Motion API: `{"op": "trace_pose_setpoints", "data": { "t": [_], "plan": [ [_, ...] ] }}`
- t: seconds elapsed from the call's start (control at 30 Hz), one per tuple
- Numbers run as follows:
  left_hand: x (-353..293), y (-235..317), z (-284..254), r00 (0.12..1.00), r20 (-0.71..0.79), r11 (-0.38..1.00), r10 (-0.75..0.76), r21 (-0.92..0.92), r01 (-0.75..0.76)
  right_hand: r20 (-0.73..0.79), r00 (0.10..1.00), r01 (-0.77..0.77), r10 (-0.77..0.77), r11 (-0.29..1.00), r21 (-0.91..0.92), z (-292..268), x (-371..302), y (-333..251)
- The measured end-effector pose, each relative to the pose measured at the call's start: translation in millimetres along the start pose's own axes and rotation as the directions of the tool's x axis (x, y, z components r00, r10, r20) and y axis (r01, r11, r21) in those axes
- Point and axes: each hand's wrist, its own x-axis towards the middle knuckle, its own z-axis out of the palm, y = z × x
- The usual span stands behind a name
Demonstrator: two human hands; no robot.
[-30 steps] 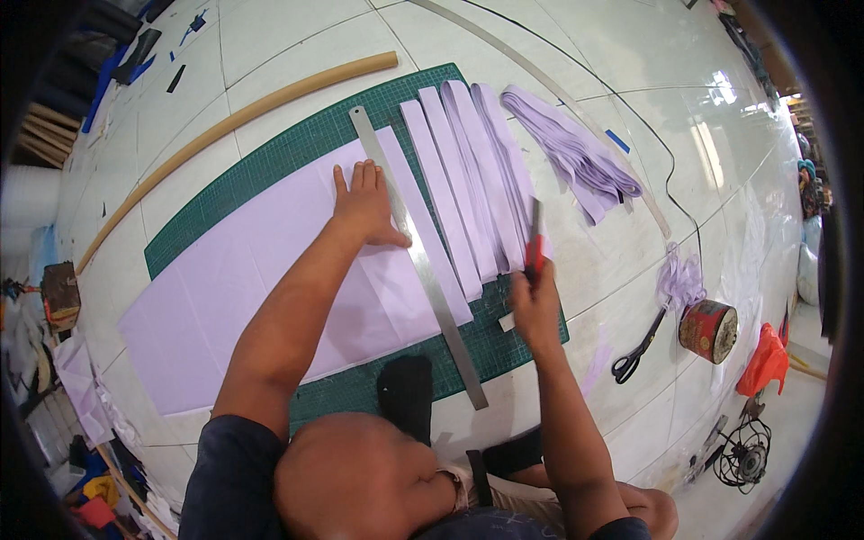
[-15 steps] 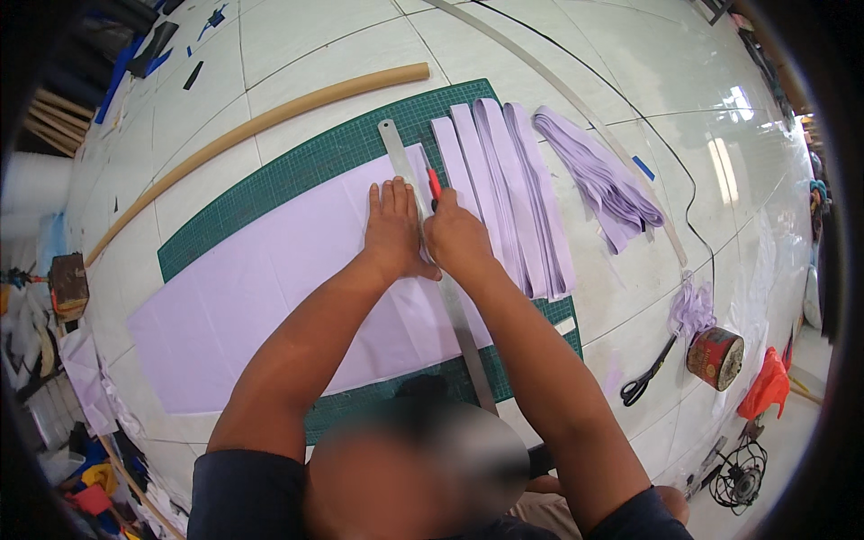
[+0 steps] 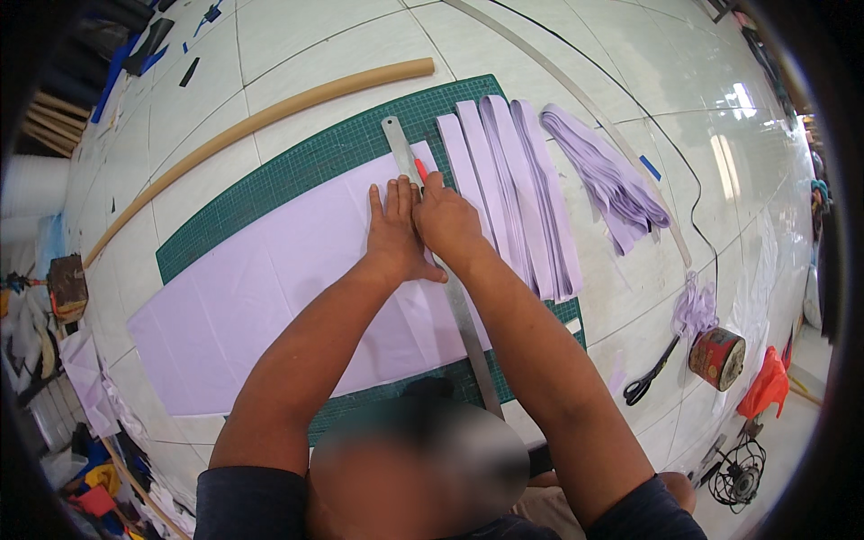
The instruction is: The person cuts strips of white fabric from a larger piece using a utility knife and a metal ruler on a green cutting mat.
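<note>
My left hand (image 3: pixel 393 236) lies flat with its fingers spread, pressing on the lilac fabric (image 3: pixel 261 288) and the edge of a long steel ruler (image 3: pixel 472 337). Close beside it, my right hand (image 3: pixel 447 220) is closed round a red cutter knife (image 3: pixel 421 168), whose tip points away from me along the ruler. The blade itself is too small to make out. Under the fabric is a green cutting mat (image 3: pixel 225 213). A narrow lilac edge shows to the right of the ruler, and several folded lilac strips (image 3: pixel 499 171) lie side by side further right.
A bundle of lilac strips (image 3: pixel 607 180) rests on the tiled floor at the right. Black-handled scissors (image 3: pixel 650 373) lie near a round tin (image 3: pixel 716 357). A long brown tube (image 3: pixel 270 112) lies beyond the mat. Another thin strip (image 3: pixel 576 99) and a dark cable (image 3: pixel 666 130) cross the floor.
My right hand has shifted slightly left, bringing the cutter knife in against the ruler's edge. My left hand stays pressed down in nearly the same place.
</note>
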Motion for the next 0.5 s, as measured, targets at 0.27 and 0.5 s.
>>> {"op": "trace_pose_setpoints", "data": {
  "t": [0.27,0.5],
  "plan": [
    [3,-1,-3,0.999,0.045,0.998,-0.022,0.067,0.019,0.126,0.992,0.004,-0.004,1.0,0.0,-6,-41,19],
    [1,8,-16,0.999,-0.011,1.0,-0.03,-0.005,0.03,0.267,0.946,-0.163,0.183,0.982,-0.094,-16,-160,63]
  ]
}}
